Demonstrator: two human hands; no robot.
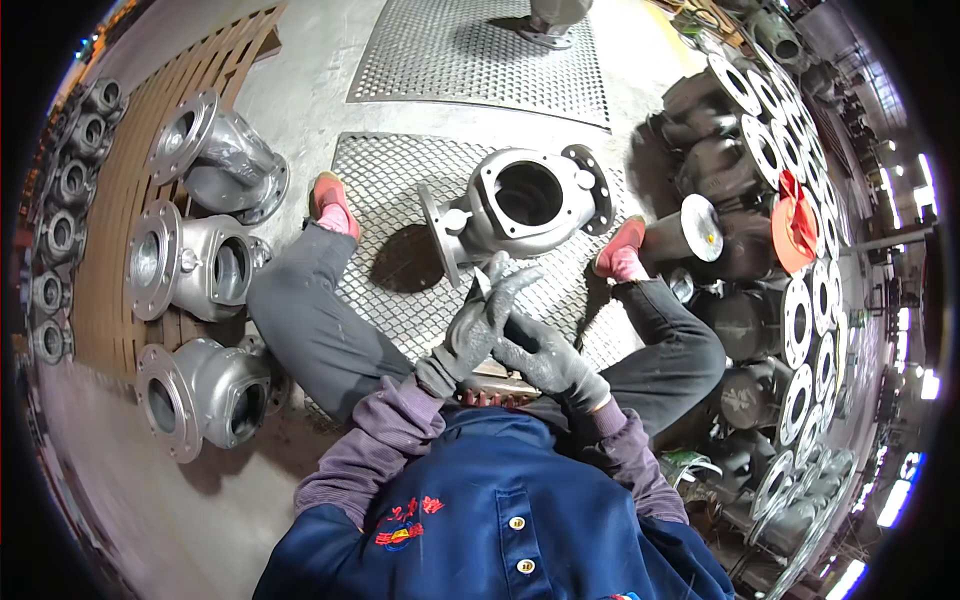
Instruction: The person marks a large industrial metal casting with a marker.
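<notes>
Gloved hands meet over the lap of a seated worker in a workshop, with a flanged metal casting (480, 228) lying just beyond them on a perforated mat (385, 175), between two red shoes (338, 207). The left hand (474, 335) has some fingers extended; the right hand (545, 357) is partly curled, thumb apart, against it. A pointed grey shape shows at the fingertips, but whether either hand grips something cannot be told.

Neither hand appears to touch the casting. Its large round opening is uncovered and its end flanges are bare, with no cover or bolts visible, so work on this piece looks paused or barely begun. Three similar castings (205, 400) sit at left by a slatted pallet (105, 300), and many more stand stacked (740, 320) at right; which are finished and which are waiting, the view does not show.
</notes>
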